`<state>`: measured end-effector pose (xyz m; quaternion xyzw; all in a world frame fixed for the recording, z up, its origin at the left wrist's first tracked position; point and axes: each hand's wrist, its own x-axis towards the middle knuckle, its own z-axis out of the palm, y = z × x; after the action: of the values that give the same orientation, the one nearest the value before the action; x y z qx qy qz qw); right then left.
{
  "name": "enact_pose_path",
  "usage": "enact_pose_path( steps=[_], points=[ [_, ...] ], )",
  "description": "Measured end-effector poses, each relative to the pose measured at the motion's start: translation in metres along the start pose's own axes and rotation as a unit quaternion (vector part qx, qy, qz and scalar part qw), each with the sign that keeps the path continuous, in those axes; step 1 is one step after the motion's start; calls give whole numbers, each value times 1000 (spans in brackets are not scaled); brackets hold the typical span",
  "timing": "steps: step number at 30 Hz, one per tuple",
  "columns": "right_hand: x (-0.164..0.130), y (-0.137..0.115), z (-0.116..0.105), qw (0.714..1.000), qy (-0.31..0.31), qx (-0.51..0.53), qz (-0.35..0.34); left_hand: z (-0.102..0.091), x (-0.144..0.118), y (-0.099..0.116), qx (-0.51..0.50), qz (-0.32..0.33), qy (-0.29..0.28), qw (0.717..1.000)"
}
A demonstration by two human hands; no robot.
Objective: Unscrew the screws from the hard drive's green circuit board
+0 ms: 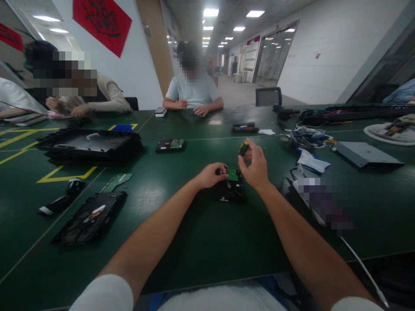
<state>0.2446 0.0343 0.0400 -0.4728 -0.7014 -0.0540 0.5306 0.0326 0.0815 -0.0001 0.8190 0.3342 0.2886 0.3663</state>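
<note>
Steadying the hard drive [231,188] at mid-counter [201,242], our left hand [210,175] pinches its top edge beside the green circuit board [232,174]. Our right hand [256,166] is closed around the screwdriver [243,148]; we should keep it upright and press straight down.

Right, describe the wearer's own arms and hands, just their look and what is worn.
Both forearms are bare from the upper arm to the fingers. Short white sleeves end near the bottom edge of the picture. The left hand and right hand wear no gloves; no watch, ring or band shows on either.
</note>
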Motion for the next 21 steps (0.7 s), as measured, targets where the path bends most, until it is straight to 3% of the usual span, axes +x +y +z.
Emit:
enact_pose_path(
  steps=[21],
  points=[
    [0,1,1,1000,-5,3,0,-1,-1,3,6,0,1,1000]
  ],
)
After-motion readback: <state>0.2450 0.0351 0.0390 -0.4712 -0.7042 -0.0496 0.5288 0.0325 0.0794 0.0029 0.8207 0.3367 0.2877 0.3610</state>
